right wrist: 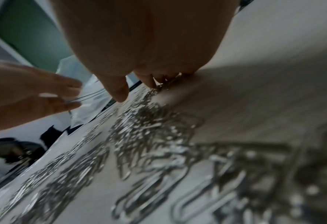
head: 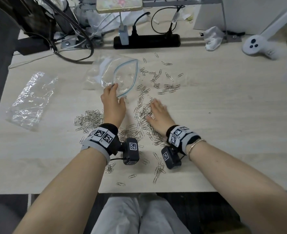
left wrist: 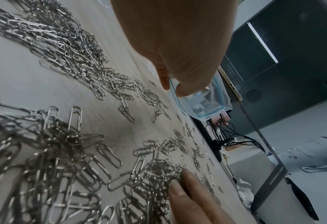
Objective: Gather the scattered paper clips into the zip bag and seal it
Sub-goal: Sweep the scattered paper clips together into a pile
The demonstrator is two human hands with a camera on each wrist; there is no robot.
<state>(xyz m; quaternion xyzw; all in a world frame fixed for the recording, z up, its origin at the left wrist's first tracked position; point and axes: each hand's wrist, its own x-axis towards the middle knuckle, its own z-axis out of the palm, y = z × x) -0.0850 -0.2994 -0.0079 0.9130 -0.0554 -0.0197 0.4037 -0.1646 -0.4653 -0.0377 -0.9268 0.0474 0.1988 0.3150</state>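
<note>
Silver paper clips (head: 144,114) lie scattered and in heaps over the pale wooden table (head: 223,115). A clear zip bag (head: 122,76) with a blue seal lies behind them, its mouth gaping toward me. My left hand (head: 118,92) pinches the near rim of the mouth between thumb and fingers; the left wrist view shows that pinch on the zip bag (left wrist: 206,104). Just right of it, my right hand (head: 152,108) lies flat and blurred on a heap of clips. Its fingertips (right wrist: 151,81) touch the paper clips (right wrist: 149,128), holding nothing.
A crinkled clear wrapper (head: 32,98) lies at the left. A black power strip (head: 147,41) with cables, a dark bag strap (head: 75,48), a crumpled white cloth (head: 212,38) and a white controller (head: 257,46) line the back. More clips lie near the table's front edge.
</note>
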